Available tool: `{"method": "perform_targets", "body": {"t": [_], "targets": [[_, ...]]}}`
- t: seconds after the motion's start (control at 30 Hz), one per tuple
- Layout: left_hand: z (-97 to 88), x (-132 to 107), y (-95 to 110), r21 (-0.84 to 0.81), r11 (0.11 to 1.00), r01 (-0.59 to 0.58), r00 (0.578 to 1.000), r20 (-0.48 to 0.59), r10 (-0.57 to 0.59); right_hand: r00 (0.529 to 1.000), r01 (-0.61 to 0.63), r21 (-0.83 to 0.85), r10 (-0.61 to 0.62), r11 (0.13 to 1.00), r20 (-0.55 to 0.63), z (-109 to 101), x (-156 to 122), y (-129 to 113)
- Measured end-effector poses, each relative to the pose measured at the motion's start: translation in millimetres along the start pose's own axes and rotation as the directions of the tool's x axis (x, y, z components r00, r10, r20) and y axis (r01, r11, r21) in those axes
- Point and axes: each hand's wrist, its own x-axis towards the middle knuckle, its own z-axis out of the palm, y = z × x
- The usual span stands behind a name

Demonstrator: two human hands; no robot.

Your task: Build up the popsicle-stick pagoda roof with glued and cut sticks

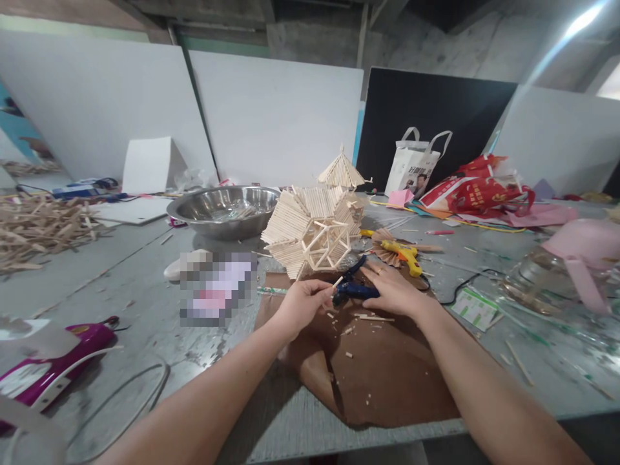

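Observation:
My left hand (306,305) pinches a short thin wooden stick (338,281) between thumb and fingers, at the jaw end of a dark blue hand cutter (356,292). The cutter's handles are spread apart, and my right hand (394,285) is on them, its fingers partly hidden. Both hands are over a brown cloth (382,374) scattered with stick offcuts (375,318). Just behind them stands a model built of thin wooden sticks (310,226), with flat slatted panels and an open lattice frame facing me.
A steel basin (225,210) stands behind on the left, near a pile of wood pieces (39,226). A yellow glue gun (404,255) lies right of the model. A pink-lidded jug (557,271) is at the right. A purple power strip (53,365) and cable lie front left.

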Motion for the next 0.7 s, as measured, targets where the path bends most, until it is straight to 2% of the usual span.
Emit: {"method": "perform_targets", "body": {"t": [0.07, 0.13, 0.23, 0.3, 0.4, 0.53, 0.7], "targets": [[0.3, -2, 2, -0.090, 0.995, 0.052, 0.997, 0.068, -0.046, 0.995, -0.049, 0.015, 0.047, 0.999, 0.091, 4, 1, 6], [-0.1, -3, 4, -0.176, 0.977, 0.120, 0.986, 0.137, -0.097, 0.988, -0.077, 0.005, 0.076, 0.997, 0.132, 5, 2, 7], [-1.6, -4, 6, -0.243, 0.951, 0.194, 0.969, 0.201, -0.146, 0.992, -0.037, -0.072, 0.045, 0.997, 0.122, 4, 1, 2], [-2.2, -4, 7, -0.254, 0.946, 0.202, 0.965, 0.219, -0.147, 0.994, -0.031, -0.124, 0.043, 0.992, 0.098, 1, 0, -1], [-2.0, -6, 10, -0.252, 0.952, 0.174, 0.965, 0.238, -0.113, 0.996, -0.047, -0.159, 0.057, 0.986, 0.064, -6, -2, 0], [-1.6, -12, 16, -0.268, 0.957, 0.107, 0.962, 0.272, -0.031, 0.999, -0.023, -0.118, 0.027, 0.993, 0.034, -17, -5, 14], [-2.8, -18, 20, -0.282, 0.959, -0.016, 0.955, 0.281, 0.098, 0.992, 0.015, 0.135, 0.003, 0.991, -0.130, -30, -10, 34]]}}
